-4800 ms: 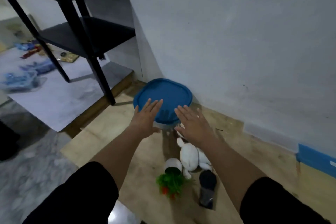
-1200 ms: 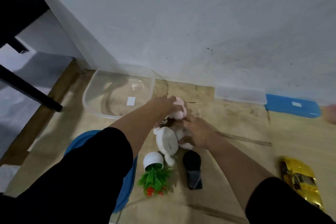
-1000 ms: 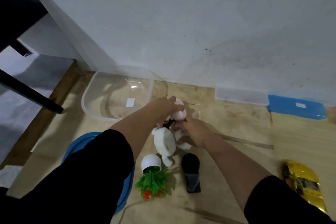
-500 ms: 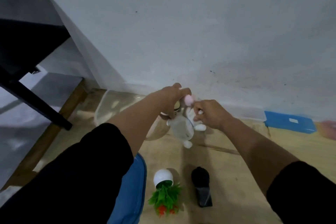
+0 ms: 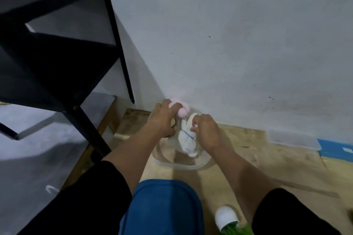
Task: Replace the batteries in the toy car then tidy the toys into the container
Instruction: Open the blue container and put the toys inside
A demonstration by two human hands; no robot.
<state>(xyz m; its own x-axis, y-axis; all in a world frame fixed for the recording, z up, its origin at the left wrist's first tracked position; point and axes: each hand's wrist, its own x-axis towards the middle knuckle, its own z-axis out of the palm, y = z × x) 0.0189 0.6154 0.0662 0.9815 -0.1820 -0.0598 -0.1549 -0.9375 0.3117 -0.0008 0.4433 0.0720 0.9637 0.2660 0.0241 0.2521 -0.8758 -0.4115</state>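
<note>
A clear plastic container (image 5: 181,165) stands on the wooden floor against the wall. Both my hands hold a white plush toy (image 5: 186,140) with pink ears over and partly inside it. My left hand (image 5: 164,118) grips the pink ear end (image 5: 182,109) at the top. My right hand (image 5: 205,129) pinches the toy's white body on its right side. The container's blue lid (image 5: 162,206) lies on the floor in front of it, between my arms. The toy car is out of view.
A black two-tier side table (image 5: 57,53) stands at the left, one leg close to the container. A white pot with a fake green plant (image 5: 228,221) lies at the bottom right. Another clear box (image 5: 292,139) with blue lid (image 5: 336,150) sits along the wall.
Both hands have carried the plush toy from the floor leftward to the open container and lowered it in. The view has swung left; the lid was taken off earlier.
</note>
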